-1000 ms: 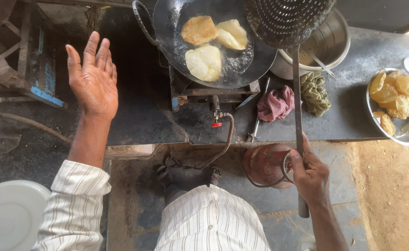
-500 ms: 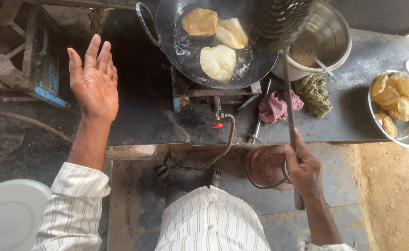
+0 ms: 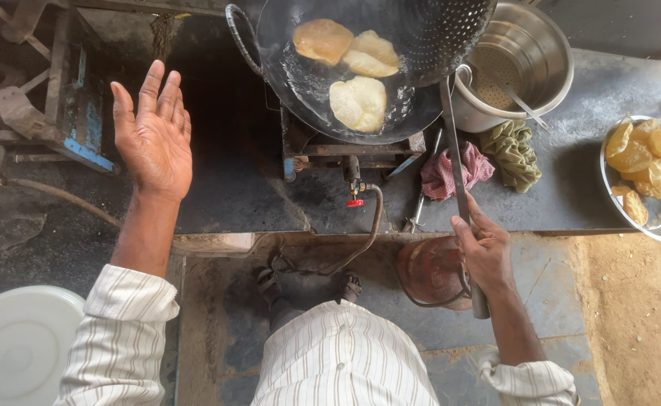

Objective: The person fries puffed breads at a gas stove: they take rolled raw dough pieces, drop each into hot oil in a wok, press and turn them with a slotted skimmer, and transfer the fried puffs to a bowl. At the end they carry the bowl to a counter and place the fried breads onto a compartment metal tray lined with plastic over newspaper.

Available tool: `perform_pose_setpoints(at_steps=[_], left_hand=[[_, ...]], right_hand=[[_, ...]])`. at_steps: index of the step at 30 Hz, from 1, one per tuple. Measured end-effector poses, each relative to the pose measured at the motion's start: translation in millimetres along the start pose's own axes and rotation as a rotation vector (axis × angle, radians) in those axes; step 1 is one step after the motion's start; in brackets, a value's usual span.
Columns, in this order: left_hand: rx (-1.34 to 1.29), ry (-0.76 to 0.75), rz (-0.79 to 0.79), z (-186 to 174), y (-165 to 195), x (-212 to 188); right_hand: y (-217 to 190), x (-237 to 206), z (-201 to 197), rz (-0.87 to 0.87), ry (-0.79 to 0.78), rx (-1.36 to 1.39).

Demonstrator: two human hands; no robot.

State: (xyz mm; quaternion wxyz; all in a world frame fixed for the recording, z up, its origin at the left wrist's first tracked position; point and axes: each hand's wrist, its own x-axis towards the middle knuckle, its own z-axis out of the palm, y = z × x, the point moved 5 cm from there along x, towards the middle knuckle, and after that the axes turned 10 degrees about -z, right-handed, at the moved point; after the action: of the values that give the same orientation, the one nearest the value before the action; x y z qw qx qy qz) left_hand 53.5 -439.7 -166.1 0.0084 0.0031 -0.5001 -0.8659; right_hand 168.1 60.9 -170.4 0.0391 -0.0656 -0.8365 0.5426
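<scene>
My right hand [image 3: 485, 252] grips the long metal handle of a perforated skimmer [image 3: 451, 30], whose round bowl hovers over the right side of a black frying pan [image 3: 285, 83]. Three puffed round breads [image 3: 357, 101] float in the hot oil of the pan, which sits on a small gas stove [image 3: 345, 146]. My left hand [image 3: 152, 135] is raised with the palm up and the fingers spread, holding nothing, above the dark counter to the left of the pan.
A steel pot [image 3: 541, 64] with a strainer stands right of the pan. Red [image 3: 451, 169] and green [image 3: 512, 150] cloths lie on the counter. A steel plate of fried breads [image 3: 650, 169] is at the far right. A red gas cylinder [image 3: 432, 271] and a white lid [image 3: 18, 349] are below.
The skimmer's bowl has swung leftwards over the pan, and my right hand has shifted a little left with it. My left hand stays raised and open.
</scene>
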Motion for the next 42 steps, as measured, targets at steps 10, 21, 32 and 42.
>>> perform_pose_setpoints(at_steps=[10,21,32,42], left_hand=[[0.009,0.005,-0.003,-0.8,2.2,-1.0],[0.006,-0.007,0.001,4.0,2.9,0.6],[0.0,-0.011,0.008,-0.7,0.4,-2.6],[-0.001,0.002,0.001,-5.4,-0.1,-5.1]], right_hand=[[-10.2,-31.2,2.6,-0.034,-0.047,0.311],[-10.6,-58.3,19.4,-0.043,-0.157,0.067],[-15.5,-37.1,-18.8,-0.12,0.033,-0.156],[3.9,-61.5,-38.5,-0.135,0.076,-0.346]])
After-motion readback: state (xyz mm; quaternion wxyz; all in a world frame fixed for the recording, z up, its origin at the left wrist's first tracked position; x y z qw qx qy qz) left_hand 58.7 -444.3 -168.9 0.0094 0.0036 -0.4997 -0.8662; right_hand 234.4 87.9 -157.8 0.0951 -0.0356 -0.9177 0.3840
